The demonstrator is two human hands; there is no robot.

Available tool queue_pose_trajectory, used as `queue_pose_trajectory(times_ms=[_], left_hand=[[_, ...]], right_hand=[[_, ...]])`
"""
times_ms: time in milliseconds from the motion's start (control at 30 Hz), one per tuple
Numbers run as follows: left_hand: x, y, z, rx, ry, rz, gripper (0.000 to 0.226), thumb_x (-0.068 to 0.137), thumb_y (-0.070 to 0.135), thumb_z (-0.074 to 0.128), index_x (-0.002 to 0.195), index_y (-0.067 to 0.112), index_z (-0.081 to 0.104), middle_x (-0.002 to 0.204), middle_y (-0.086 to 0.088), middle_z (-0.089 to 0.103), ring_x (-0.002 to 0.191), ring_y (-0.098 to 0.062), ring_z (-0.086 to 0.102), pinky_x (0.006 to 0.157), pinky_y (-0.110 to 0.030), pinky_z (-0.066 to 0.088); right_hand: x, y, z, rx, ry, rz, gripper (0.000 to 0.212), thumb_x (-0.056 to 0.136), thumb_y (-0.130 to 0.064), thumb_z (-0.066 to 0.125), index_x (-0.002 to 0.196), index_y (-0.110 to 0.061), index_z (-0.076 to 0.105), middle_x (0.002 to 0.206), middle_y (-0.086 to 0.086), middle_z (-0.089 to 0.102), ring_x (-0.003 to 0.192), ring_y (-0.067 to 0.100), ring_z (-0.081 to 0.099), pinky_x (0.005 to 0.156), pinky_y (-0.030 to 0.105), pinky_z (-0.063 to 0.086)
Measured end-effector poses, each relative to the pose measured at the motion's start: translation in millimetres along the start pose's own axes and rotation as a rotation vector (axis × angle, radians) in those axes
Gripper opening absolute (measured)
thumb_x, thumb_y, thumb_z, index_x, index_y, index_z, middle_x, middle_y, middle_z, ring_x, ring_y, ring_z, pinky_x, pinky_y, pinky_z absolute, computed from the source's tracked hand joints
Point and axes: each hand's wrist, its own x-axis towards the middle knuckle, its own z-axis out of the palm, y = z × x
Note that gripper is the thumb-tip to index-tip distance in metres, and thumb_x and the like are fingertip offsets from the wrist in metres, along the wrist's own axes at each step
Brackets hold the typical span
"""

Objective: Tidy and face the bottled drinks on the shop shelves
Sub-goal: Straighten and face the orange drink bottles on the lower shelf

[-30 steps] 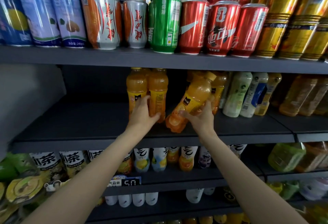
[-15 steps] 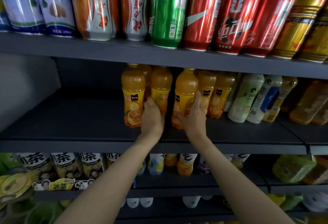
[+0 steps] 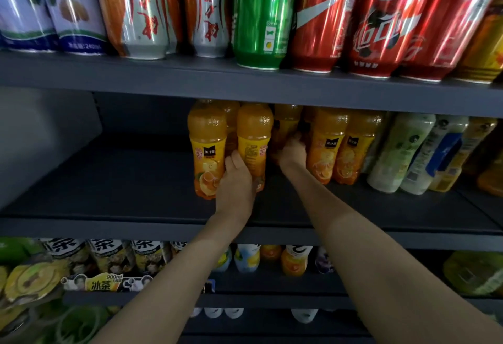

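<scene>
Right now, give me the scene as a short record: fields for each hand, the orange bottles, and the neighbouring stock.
left hand: grips the lower part of an upright orange juice bottle at the front of the middle shelf
right hand: reaches in between the orange bottles onto a rear orange bottle; grip not clear
front-left orange bottle: upright, label facing out
pale bottles: right of the orange ones, leaning
cans: on the shelf above

free: middle shelf (image 3: 109,180) bare left of orange juice bottles (image 3: 208,150) | blocked: juice rows packed right to pale bottles (image 3: 394,153), touching | overhead: upper shelf (image 3: 245,84) board close above caps | gap between juice rows filled by right hand (image 3: 292,153)
</scene>
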Motion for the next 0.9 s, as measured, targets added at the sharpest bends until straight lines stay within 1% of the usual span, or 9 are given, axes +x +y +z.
queue_pose_trajectory(times_ms=[100,267,367,400,500,567,633,767,900], left_hand=[[-1,-3,-5,-0.102,-0.007,0.069,0.065,0.086,0.022,0.065,0.136,0.002,0.029,0.132,-0.015,0.041,0.117,-0.030,0.049,0.089,-0.033,0.044],[13,7,-1,-0.191,-0.165,0.110,0.059,0.086,0.024,0.066,0.132,0.007,0.034,0.132,-0.013,0.048,0.119,-0.029,0.051,0.095,-0.036,0.044],[15,9,-6,-0.190,-0.222,0.228,0.050,0.090,0.017,0.059,0.135,0.011,0.039,0.131,-0.011,0.053,0.121,-0.025,0.052,0.100,-0.033,0.041],[12,6,-11,-0.177,-0.153,0.288,0.047,0.091,0.013,0.056,0.135,0.010,0.041,0.130,-0.010,0.055,0.119,-0.023,0.053,0.099,-0.031,0.042],[-4,-9,-35,-0.258,0.233,0.355,0.039,0.088,0.005,0.054,0.126,0.006,0.048,0.118,-0.013,0.056,0.109,-0.021,0.055,0.093,-0.028,0.044],[-12,-22,-48,-0.307,0.407,0.279,0.038,0.085,0.007,0.056,0.121,0.007,0.046,0.117,-0.014,0.048,0.108,-0.020,0.048,0.090,-0.027,0.040],[-14,-36,-56,-0.355,0.441,0.137,0.045,0.082,0.008,0.062,0.123,0.005,0.043,0.123,-0.016,0.041,0.114,-0.024,0.044,0.093,-0.026,0.038],[-9,-52,-52,-0.456,0.269,-0.054,0.064,0.080,0.016,0.071,0.133,0.008,0.037,0.130,-0.012,0.041,0.121,-0.022,0.042,0.100,-0.034,0.039],[-7,-53,-47,-0.442,0.116,-0.110,0.061,0.081,0.020,0.071,0.133,0.009,0.041,0.122,-0.008,0.056,0.115,-0.023,0.052,0.090,-0.028,0.039]], right_hand=[[-27,13,-10,-0.020,-0.101,-0.041,0.045,0.091,-0.002,0.053,0.133,0.000,0.037,0.130,0.020,0.051,0.119,0.033,0.052,0.095,0.036,0.046],[-79,35,-33,0.201,-0.295,-0.269,0.066,0.082,-0.005,0.070,0.139,-0.008,0.036,0.132,0.006,0.052,0.125,0.019,0.048,0.101,0.028,0.041],[-79,37,-32,0.174,-0.180,-0.253,0.064,0.078,-0.012,0.075,0.132,-0.005,0.040,0.124,0.009,0.056,0.114,0.020,0.054,0.089,0.023,0.043],[-78,37,-29,0.146,-0.099,-0.234,0.063,0.078,-0.016,0.076,0.130,-0.004,0.041,0.124,0.011,0.056,0.114,0.023,0.054,0.089,0.026,0.044],[-79,34,-11,0.050,0.083,-0.166,0.063,0.082,-0.022,0.072,0.131,-0.003,0.037,0.129,0.015,0.047,0.119,0.031,0.048,0.093,0.040,0.043],[-76,28,-3,0.020,0.150,-0.117,0.061,0.086,-0.022,0.067,0.134,-0.002,0.034,0.132,0.016,0.045,0.121,0.033,0.046,0.092,0.041,0.042],[-71,21,2,0.031,0.181,-0.088,0.057,0.088,-0.021,0.064,0.132,-0.002,0.033,0.131,0.016,0.046,0.121,0.033,0.048,0.092,0.041,0.042],[-56,16,6,0.033,0.184,-0.038,0.053,0.090,-0.018,0.062,0.129,-0.002,0.030,0.130,0.018,0.049,0.121,0.034,0.049,0.092,0.041,0.043],[-38,7,1,0.002,0.086,0.046,0.073,0.091,-0.022,0.061,0.144,-0.003,0.015,0.134,0.020,0.048,0.123,0.037,0.049,0.095,0.044,0.043]])
